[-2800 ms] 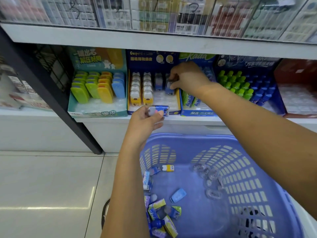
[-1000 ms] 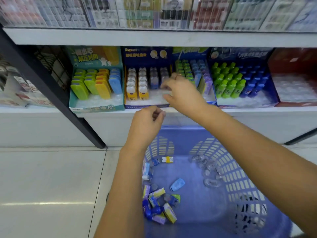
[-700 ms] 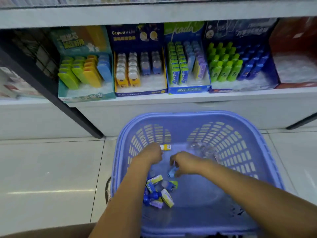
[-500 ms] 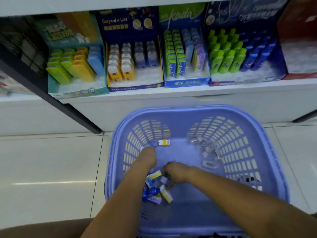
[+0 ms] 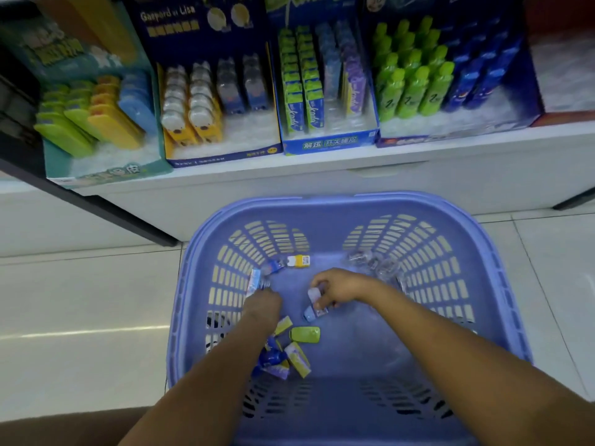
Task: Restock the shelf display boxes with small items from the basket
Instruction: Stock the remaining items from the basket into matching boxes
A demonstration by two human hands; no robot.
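In the basket [image 5: 354, 201], a small pale-capped item [image 5: 313, 294] is pinched by the right grip [image 5: 335, 289]. Whether anything is held by the left grip [image 5: 262, 304] cannot be told. The item is judged light, rigid and slick, and is best taken across its narrow sides.

Left hand [image 5: 262, 304]: fingertips hidden behind its knuckles; contact with blue-white pack [image 5: 255, 282] at its 12 o'clock unreadable. Right hand [image 5: 336, 288] pinches small blue item [image 5: 313, 313], fingers covering its middle; one piece or two, cannot tell. Display boxes [image 5: 193, 37] at 12 o'clock: tops cut by frame edge, print blurred. Clear items [image 5: 370, 262] at 1 o'clock in the basket [image 5: 322, 204] too faint to identify. Basket's near wall cut off at 6 o'clock.
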